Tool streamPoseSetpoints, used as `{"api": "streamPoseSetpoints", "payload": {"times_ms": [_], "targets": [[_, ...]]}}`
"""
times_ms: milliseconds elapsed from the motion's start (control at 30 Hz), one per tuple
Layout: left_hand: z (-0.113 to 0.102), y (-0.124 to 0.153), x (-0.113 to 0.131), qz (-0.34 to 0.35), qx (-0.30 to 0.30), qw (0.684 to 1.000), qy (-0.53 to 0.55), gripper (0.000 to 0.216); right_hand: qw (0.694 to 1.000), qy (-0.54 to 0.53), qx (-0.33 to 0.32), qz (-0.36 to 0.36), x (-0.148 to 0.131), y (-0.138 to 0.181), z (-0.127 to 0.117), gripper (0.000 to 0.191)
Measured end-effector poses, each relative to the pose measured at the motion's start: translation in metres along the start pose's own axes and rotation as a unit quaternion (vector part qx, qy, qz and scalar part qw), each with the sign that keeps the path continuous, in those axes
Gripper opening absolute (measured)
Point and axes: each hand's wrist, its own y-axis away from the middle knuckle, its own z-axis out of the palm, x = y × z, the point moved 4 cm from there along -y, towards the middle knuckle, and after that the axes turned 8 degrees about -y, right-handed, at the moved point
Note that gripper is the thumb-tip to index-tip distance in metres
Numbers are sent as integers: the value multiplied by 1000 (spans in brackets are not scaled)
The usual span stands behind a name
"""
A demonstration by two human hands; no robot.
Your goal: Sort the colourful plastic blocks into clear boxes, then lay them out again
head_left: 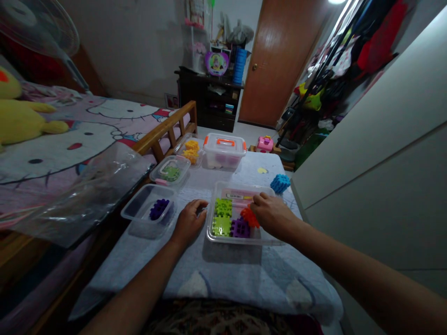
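My right hand [272, 211] is over the right part of a clear plastic container [213, 239], its fingers closed on an orange toy block [248, 216]. In the same container lie two light green blocks [222, 218] and a purple block [240, 228], with notched edges. My left hand [190, 221] rests on the cloth just left of the container, thumb apart from loosely bent fingers, holding nothing. To its left, a clear tub [132, 209] contains a dark purple block [159, 209]. Blue blocks [280, 183] sit together beyond my right hand.
Farther back are a lidded box with green pieces [171, 171], a box with yellow blocks [191, 151] and a clear box with orange clips [224, 149]. A wooden bed rail [167, 123] and plastic bag [91, 190] border the left, a white cabinet [366, 139] the right.
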Motion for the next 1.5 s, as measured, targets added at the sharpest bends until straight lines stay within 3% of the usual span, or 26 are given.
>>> {"api": "streamPoseSetpoints", "payload": {"times_ms": [500,633,800,900,1000,1100,1300,1500], "targets": [[2,-1,-4,4,-4,1000,-14,27,995,-18,-62,-71,-2,1,18,24],[2,-1,-3,4,-7,1000,-14,26,993,-35,-78,-79,0,-3,12,26],[2,0,-2,1,-7,1000,-14,26,997,16,-56,-47,3,-3,0,62],[2,0,-3,0,-7,1000,-11,26,996,50,-74,-31,2,-5,6,82],[2,0,-4,0,-8,1000,-8,27,994,66,-76,-31,-1,-10,16,90],[2,0,-3,-1,-8,1000,-8,27,994,72,-78,-37,-1,-17,25,85],[0,0,-2,-4,-3,1000,-3,26,996,44,-64,-42,3,-26,32,35],[0,0,-2,-5,-5,1000,-8,26,997,14,-74,-33,4,-28,32,38]]}}
